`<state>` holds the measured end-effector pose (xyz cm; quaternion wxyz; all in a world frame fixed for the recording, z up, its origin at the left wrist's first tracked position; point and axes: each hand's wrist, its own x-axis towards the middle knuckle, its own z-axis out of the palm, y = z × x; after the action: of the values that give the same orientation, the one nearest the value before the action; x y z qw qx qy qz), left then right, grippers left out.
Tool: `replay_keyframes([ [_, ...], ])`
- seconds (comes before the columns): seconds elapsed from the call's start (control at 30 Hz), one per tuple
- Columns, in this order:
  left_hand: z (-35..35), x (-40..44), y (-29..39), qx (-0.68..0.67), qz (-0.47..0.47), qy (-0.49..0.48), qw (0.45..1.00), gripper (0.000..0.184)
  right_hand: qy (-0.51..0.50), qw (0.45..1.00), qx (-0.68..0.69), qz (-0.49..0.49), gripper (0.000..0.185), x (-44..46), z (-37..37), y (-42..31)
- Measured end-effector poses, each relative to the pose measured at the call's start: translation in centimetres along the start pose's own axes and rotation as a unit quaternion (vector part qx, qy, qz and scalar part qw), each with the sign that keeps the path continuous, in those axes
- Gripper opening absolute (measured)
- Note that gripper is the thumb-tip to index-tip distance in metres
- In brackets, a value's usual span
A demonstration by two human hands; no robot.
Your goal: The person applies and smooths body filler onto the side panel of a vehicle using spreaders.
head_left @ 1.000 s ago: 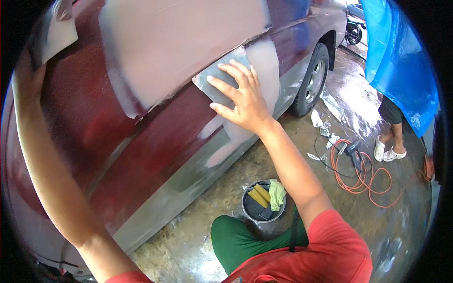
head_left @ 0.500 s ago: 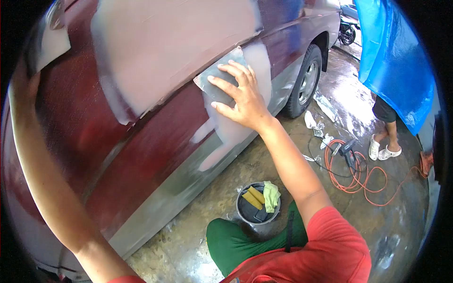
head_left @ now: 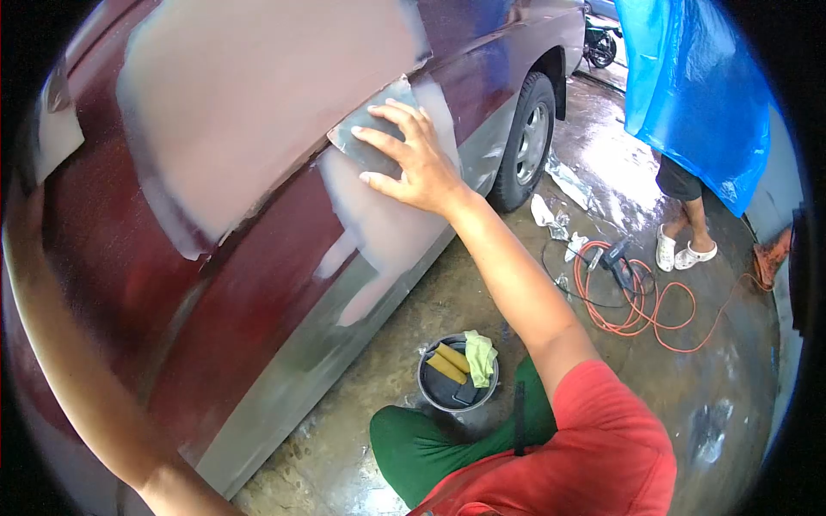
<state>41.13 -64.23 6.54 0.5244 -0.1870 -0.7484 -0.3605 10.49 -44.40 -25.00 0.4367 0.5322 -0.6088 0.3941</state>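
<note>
My right hand (head_left: 415, 159) lies with spread fingers on a grey sheet of sandpaper (head_left: 366, 116), pressing it to the side of a dark red van (head_left: 249, 284). The sheet sits along the lower ridge of a large pinkish filler patch (head_left: 267, 112). Below it, a smaller pale patch (head_left: 391, 211) runs down onto the grey lower band. At the far left, my left arm reaches up to my left hand (head_left: 24, 193), which is dim at the picture's edge beside a pale angular patch (head_left: 60, 142); its fingers cannot be made out.
By my green-trousered knee stands a black bucket (head_left: 426, 400) holding yellow blocks (head_left: 447, 363) and a light green cloth (head_left: 480, 357). An orange hose (head_left: 594, 314) coils round a power tool (head_left: 616, 262) on the wet floor. Another person's legs (head_left: 691, 219) show beneath a blue sheet (head_left: 697, 95).
The view has shifted, so the van and floor things sit further left. My right hand stays on the sandpaper, which has slid slightly along the filler patch's lower ridge.
</note>
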Motion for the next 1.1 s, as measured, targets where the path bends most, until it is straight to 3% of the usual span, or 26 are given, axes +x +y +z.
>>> replay_keyframes([
  [0.13, -1.9, 0.6, -0.5, 0.028, 0.033, -0.081, 0.996, 0.031, -0.030, 0.999, -0.002, -0.021, 0.061, -0.4, -0.6, 0.7],
  [0.23, -2.2, 0.8, -0.9, -0.005, 0.012, -0.081, 0.997, 0.030, -0.003, 1.000, -0.004, -0.013, 0.062, -0.6, -1.2, 1.1],
  [0.33, -3.2, 1.0, -0.6, 0.050, -0.006, -0.063, 0.997, 0.031, 0.010, 1.000, -0.017, -0.014, 0.062, -0.1, -1.6, 1.8],
  [0.4, -9.2, 7.0, -2.9, -0.040, -0.167, 0.191, 0.966, 0.033, 0.010, 1.000, -0.020, -0.013, 0.062, 0.2, -1.7, 2.1],
  [0.47, -9.0, 6.9, -3.0, -0.052, -0.168, 0.196, 0.965, 0.033, 0.015, 0.999, -0.025, -0.022, 0.063, 0.3, -1.5, 2.5],
  [0.53, -2.4, 0.9, -0.8, 0.014, -0.009, -0.047, 0.999, 0.033, 0.011, 0.999, -0.023, -0.019, 0.062, 0.3, -1.3, 2.8],
  [0.63, -2.1, 1.2, -1.7, 0.033, 0.075, -0.047, 0.996, 0.032, 0.020, 1.000, -0.001, -0.011, 0.060, 0.1, 0.0, 3.1],
  [0.73, -0.6, 0.4, -0.5, 0.037, 0.018, 0.027, 0.999, 0.034, -0.007, 1.000, -0.006, -0.012, 0.058, -0.4, -0.2, 3.4],
  [0.83, -1.6, 0.0, 0.5, 0.076, -0.010, -0.047, 0.996, 0.039, -0.021, 1.000, 0.007, -0.020, 0.061, -1.0, -1.4, 3.5],
  [1.1, -1.8, 0.4, -0.3, 0.070, 0.027, -0.053, 0.996, 0.042, -0.023, 1.000, 0.009, -0.016, 0.065, 0.6, -1.9, 5.1],
])
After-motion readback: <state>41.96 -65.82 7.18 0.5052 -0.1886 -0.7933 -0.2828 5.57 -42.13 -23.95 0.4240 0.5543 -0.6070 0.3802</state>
